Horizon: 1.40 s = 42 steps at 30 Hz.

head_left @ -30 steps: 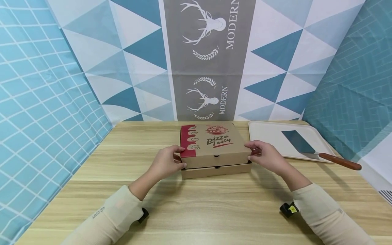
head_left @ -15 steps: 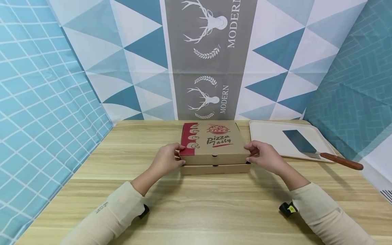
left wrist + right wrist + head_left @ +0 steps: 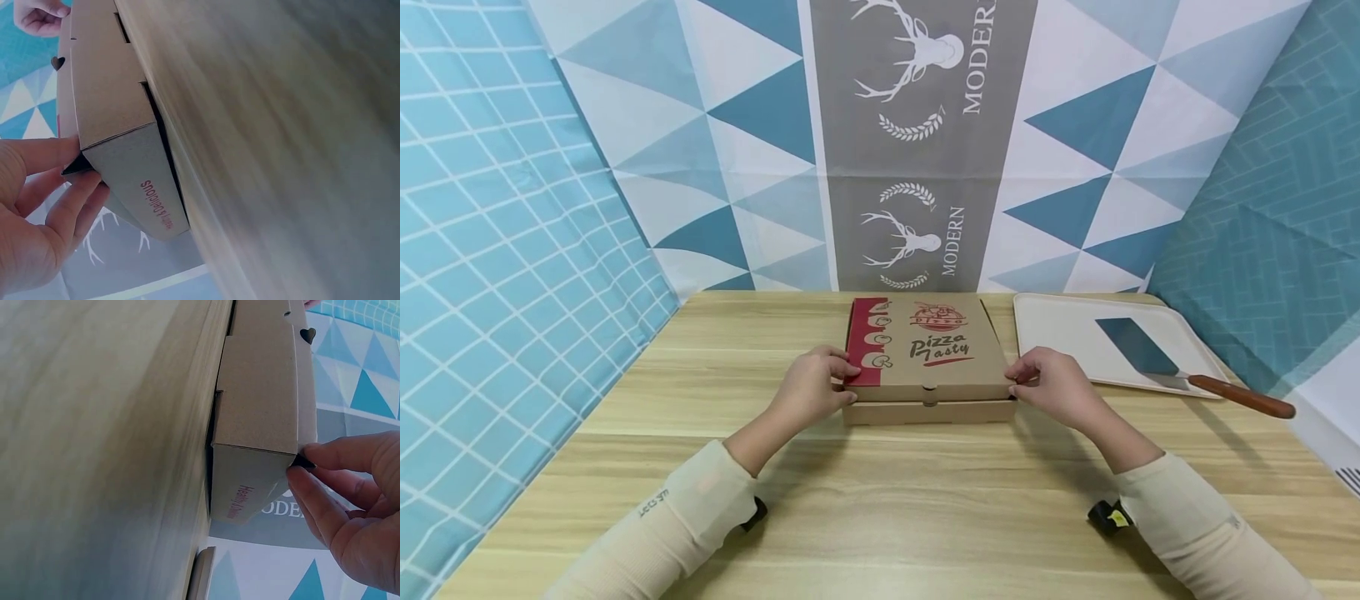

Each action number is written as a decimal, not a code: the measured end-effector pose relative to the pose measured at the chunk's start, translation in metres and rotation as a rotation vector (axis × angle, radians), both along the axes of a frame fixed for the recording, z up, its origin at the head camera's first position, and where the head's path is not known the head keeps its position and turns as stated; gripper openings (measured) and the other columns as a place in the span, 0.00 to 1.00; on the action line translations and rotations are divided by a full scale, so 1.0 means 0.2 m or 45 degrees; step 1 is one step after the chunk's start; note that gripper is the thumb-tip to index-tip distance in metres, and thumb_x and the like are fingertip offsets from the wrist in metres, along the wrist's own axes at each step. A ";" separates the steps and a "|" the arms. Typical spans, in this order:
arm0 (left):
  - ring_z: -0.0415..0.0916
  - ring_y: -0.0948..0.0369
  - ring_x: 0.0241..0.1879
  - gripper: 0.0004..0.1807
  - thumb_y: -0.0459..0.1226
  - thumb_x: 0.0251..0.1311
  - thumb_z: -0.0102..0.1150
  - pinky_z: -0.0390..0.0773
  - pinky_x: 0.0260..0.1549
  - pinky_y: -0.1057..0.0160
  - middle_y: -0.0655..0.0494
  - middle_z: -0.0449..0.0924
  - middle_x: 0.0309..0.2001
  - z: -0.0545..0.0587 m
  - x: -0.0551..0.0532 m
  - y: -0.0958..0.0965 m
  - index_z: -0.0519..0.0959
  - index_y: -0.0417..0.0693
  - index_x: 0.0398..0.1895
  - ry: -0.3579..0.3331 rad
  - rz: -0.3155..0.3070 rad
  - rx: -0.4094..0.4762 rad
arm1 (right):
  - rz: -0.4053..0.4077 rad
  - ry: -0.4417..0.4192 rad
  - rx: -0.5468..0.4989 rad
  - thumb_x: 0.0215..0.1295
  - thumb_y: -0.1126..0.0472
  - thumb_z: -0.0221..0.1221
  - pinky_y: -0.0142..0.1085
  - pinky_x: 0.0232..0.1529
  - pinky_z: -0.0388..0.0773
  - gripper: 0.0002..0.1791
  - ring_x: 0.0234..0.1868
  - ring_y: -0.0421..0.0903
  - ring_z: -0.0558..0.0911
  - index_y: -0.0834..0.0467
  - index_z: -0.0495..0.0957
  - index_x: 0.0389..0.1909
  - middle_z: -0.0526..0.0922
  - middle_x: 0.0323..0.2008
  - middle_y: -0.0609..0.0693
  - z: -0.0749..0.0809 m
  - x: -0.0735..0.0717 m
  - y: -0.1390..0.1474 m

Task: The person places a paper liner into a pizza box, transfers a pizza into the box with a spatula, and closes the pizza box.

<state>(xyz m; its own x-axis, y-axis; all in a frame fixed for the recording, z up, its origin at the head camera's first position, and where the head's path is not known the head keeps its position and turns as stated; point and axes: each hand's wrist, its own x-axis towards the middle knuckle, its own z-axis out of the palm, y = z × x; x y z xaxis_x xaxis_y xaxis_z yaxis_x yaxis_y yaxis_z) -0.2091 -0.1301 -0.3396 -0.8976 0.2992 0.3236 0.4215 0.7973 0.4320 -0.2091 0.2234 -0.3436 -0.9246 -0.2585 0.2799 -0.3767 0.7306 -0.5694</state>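
A cardboard pizza box (image 3: 932, 414), printed "Pizza Tasty" with a red strip on its left, lies on the wooden table. Its lid (image 3: 940, 358) is down over the base, and the lid's front flap overlaps the base's upper front edge. My left hand (image 3: 812, 383) pinches the lid's front left corner between thumb and fingers. At the front right corner, my right hand (image 3: 1056, 387) pinches the lid in the same way. Small dark gaps show beside the left fingers (image 3: 69, 200) and right fingers (image 3: 319, 500) at these corners. The box's inside is hidden.
Behind and right of the box lies a white tray (image 3: 1052, 333). A spatula (image 3: 1138, 346) with a flat dark blade rests on it, its brown wooden handle (image 3: 1240, 396) jutting past the tray's right edge. Patterned cloth walls (image 3: 910, 150) enclose the table (image 3: 880, 517) at back and sides.
The lid's front edge has come down, and its flap now overlaps the base's front where a dark gap showed before. Both hands have stayed on the front corners, lowering slightly with it.
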 end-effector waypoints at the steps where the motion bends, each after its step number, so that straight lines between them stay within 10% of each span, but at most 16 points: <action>1: 0.84 0.50 0.47 0.16 0.30 0.50 0.79 0.86 0.46 0.54 0.44 0.83 0.50 0.00 0.00 0.00 0.89 0.37 0.44 0.012 -0.004 -0.018 | 0.001 0.007 0.000 0.58 0.75 0.68 0.42 0.37 0.87 0.06 0.38 0.53 0.87 0.67 0.86 0.37 0.85 0.37 0.59 0.00 0.00 0.00; 27: 0.85 0.50 0.49 0.08 0.33 0.59 0.73 0.86 0.50 0.53 0.44 0.88 0.47 0.00 0.01 0.00 0.91 0.39 0.40 0.059 -0.113 -0.236 | 0.068 0.084 0.166 0.56 0.71 0.72 0.37 0.35 0.84 0.04 0.34 0.45 0.85 0.63 0.87 0.32 0.85 0.34 0.54 -0.01 0.01 -0.01; 42: 0.85 0.52 0.48 0.12 0.37 0.56 0.77 0.86 0.50 0.55 0.44 0.89 0.44 -0.01 0.02 0.01 0.90 0.37 0.39 0.095 -0.185 -0.317 | 0.196 0.269 0.472 0.54 0.69 0.73 0.40 0.35 0.83 0.04 0.33 0.45 0.83 0.60 0.88 0.28 0.86 0.33 0.50 -0.01 0.02 -0.04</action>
<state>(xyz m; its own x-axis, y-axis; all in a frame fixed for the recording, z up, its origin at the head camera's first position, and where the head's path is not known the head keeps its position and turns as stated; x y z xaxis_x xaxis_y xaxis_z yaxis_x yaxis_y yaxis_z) -0.2053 -0.1278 -0.3419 -0.8160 0.5014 0.2875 0.5623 0.8039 0.1940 -0.2046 0.2155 -0.3449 -0.8000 -0.5067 0.3214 -0.5768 0.7970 -0.1790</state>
